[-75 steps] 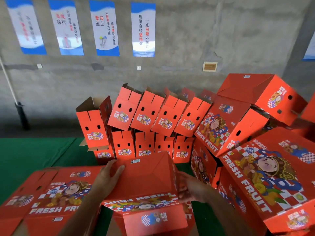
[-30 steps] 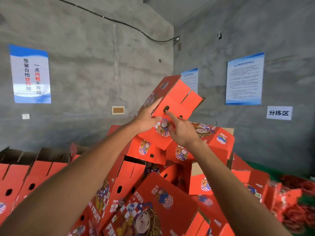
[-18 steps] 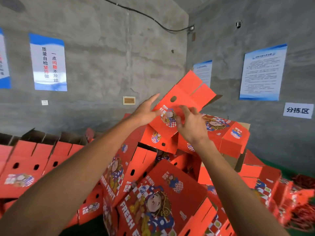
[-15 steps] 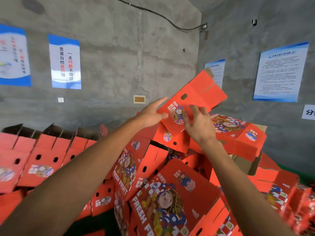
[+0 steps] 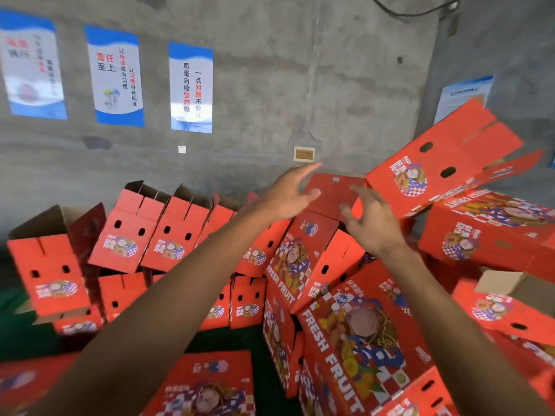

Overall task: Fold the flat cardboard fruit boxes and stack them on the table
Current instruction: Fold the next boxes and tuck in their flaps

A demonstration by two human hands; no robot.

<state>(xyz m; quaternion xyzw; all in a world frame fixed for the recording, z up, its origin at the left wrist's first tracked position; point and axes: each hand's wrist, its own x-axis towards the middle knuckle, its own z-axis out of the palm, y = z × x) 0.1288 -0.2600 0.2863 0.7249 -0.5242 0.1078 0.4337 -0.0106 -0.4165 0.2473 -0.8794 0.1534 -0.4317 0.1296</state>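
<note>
Both arms reach toward the far pile of folded red boxes. Left hand (image 5: 289, 192) spread wide, empty. Right hand (image 5: 371, 219) fingers loosely splayed, empty. Tilted fruit box (image 5: 444, 159) rests atop the stack at far right, apart from both hands. Posters (image 5: 190, 87) hang on the concrete wall.

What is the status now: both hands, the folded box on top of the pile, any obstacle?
Left hand open, empty. Right hand open, empty. Top box tilted on the pile, touched by neither hand. No obstacle seen.
</note>
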